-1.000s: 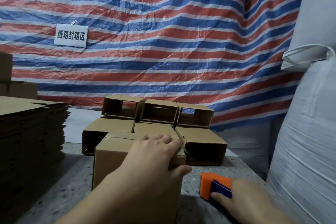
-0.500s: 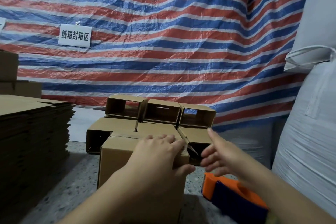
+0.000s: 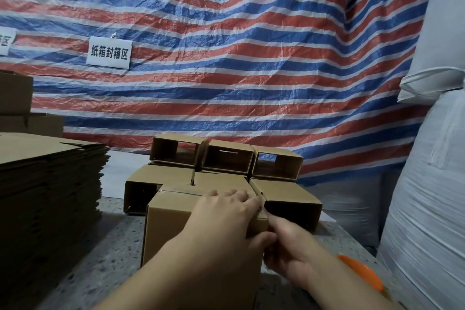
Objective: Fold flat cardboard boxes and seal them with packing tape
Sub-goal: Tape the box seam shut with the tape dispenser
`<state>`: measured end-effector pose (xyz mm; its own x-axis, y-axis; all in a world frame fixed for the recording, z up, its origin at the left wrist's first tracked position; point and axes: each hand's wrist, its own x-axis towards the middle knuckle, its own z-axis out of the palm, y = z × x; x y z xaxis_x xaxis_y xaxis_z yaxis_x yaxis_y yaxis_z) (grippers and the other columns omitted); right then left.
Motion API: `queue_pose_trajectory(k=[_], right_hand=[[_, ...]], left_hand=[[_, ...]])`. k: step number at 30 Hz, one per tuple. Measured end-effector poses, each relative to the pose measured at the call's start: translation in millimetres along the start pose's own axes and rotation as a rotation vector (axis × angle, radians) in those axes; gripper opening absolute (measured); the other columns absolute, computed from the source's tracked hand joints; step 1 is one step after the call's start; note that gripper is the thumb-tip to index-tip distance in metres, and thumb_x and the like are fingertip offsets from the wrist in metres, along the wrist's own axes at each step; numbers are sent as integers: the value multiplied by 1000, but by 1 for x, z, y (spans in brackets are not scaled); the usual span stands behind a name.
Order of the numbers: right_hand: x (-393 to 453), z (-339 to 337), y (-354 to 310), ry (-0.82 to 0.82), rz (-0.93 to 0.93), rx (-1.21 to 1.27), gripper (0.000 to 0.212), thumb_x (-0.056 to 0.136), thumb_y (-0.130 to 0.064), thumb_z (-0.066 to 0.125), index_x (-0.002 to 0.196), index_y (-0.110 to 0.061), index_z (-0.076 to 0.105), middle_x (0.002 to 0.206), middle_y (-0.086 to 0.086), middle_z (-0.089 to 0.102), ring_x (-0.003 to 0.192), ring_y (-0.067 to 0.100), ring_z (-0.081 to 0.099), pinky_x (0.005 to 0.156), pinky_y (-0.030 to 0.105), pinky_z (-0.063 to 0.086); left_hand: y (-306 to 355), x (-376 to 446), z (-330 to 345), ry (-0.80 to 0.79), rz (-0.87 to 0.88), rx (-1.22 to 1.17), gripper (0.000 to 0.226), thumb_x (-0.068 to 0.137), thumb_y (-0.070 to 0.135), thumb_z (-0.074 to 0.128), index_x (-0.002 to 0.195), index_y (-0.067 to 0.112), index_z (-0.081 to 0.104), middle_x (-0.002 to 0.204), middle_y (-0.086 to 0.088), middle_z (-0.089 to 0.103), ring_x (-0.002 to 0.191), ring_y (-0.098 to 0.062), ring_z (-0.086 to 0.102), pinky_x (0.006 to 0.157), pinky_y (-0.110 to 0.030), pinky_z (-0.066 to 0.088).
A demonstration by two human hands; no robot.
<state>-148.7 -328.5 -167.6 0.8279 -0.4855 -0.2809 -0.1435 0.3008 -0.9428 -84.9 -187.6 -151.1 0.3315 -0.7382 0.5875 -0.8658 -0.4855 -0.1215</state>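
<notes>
A folded brown cardboard box (image 3: 171, 221) stands on the speckled table (image 3: 113, 246) right in front of me. My left hand (image 3: 221, 219) lies on its top flaps, palm down, with the thumb wrapped over the near right edge. My right hand (image 3: 289, 251) is at the box's right side; its index finger touches the upper right corner by a raised flap edge, and it holds nothing. The orange tape dispenser (image 3: 362, 272) lies on the table behind my right wrist, mostly hidden.
A tall stack of flat cardboard (image 3: 47, 184) fills the left. Several folded open boxes (image 3: 226, 158) sit in two rows behind my box. Big white sacks (image 3: 427, 209) wall the right side. A striped tarp with a sign (image 3: 109, 56) hangs behind.
My right hand let go of the tape dispenser, rose, and came in against the box's right side. My left hand stayed on top of the box.
</notes>
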Motion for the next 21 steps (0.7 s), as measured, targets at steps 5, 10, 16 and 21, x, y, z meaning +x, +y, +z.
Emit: queue_pose_trajectory(k=[5, 10, 16, 21], right_hand=[[1, 5, 23, 53, 37, -24, 45, 94, -51, 62, 97, -10, 76, 90, 16, 73, 97, 33, 63, 74, 37, 52], [0, 0, 21, 213, -306, -306, 36, 107, -41, 38, 114, -14, 62, 104, 4, 65, 91, 17, 61, 64, 27, 44], [-20, 14, 19, 23, -480, -320, 55, 89, -62, 19, 138, -48, 41, 139, -15, 49, 131, 5, 50, 70, 6, 39], [-26, 2, 50, -47, -338, -283, 63, 103, -52, 24, 152, -15, 38, 156, 16, 40, 144, 33, 36, 102, 35, 38]], left_hand=[[0, 0, 0, -3, -3, -4, 66, 89, 75, 32, 141, 35, 36, 141, 7, 50, 130, -15, 44, 109, -40, 32], [2, 1, -3, -24, -6, -4, 69, 89, 75, 34, 142, 31, 36, 141, 5, 50, 130, -17, 45, 110, -41, 33], [2, 1, -2, -36, -8, -24, 92, 89, 70, 41, 155, 19, 2, 155, -1, 37, 142, -19, 34, 117, -40, 23], [-5, -3, -4, -41, 18, -148, 89, 87, 66, 39, 154, 30, -8, 163, 7, 14, 149, -10, 11, 119, -37, 8]])
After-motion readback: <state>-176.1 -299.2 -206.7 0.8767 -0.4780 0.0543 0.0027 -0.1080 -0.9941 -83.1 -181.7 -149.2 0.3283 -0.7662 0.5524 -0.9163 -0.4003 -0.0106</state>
